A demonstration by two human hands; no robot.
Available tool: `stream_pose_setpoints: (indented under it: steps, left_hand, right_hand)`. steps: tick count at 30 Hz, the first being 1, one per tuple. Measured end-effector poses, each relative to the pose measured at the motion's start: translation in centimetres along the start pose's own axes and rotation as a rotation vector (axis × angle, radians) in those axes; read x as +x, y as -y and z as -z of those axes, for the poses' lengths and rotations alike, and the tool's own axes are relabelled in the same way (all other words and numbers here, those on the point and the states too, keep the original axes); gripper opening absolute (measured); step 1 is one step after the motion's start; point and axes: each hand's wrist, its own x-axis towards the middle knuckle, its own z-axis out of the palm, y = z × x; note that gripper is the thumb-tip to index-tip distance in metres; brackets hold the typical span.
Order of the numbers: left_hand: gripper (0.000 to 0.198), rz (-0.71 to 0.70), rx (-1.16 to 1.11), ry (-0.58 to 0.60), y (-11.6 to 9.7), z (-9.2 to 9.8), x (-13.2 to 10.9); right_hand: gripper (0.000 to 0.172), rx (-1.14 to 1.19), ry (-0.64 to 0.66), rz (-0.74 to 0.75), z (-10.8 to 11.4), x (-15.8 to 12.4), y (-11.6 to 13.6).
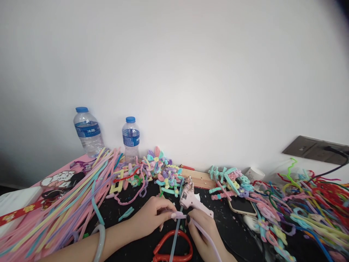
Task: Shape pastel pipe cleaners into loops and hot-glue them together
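Observation:
A lilac pipe cleaner (206,236) is held between my two hands, bent into a small fold at its near end. My left hand (152,217) pinches that folded end with thumb and fingers. The fingers of my right hand (203,230) close on the same pipe cleaner just beside it, while its loose tail runs down over the hand. Directly beyond my fingertips lies a pale pink glue gun (190,199), and a translucent glue stick (175,240) extends from it toward me, passing under the pipe cleaner. Red-handled scissors (188,243) rest below my hands.
Straight pastel pipe cleaners (73,196) spread across the left. Finished twisted shapes (156,163) lie along the wall, near two water bottles (131,140) (88,133). A phone (242,206) and a tangle of coloured pipe cleaners (313,214) occupy the right, below a wall socket (313,148).

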Motion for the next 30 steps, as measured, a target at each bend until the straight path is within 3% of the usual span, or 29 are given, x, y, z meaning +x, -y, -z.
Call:
stream_pose_setpoints:
  steps: [9, 15, 18, 23, 30]
  left_hand:
    - [0.028, 0.001, 0.053, 0.023, -0.4, 0.1, 0.0]
    - [0.029, -0.109, 0.184, 0.019, -0.7, 0.2, 0.0]
    - [0.027, -0.099, 0.182, 0.004, -0.4, 0.1, 0.1]
    - [0.027, 0.052, -0.059, -0.028, 0.6, 0.0, 0.3]
    - [0.039, 0.095, -0.348, -0.017, 1.3, -0.1, 0.6]
  right_hand:
    - [0.021, -0.015, -0.004, 0.0, 0.1, 0.2, 0.2]
    - [0.023, -0.007, 0.005, -0.007, 0.0, 0.2, 0.2]
    - [0.026, -0.007, 0.017, -0.005, 0.1, 0.2, 0.3]
    - [0.028, -0.004, -0.043, -0.013, 0.3, 0.4, 0.6]
    - [0.024, 0.037, -0.087, 0.007, 0.1, 0.4, 0.6]
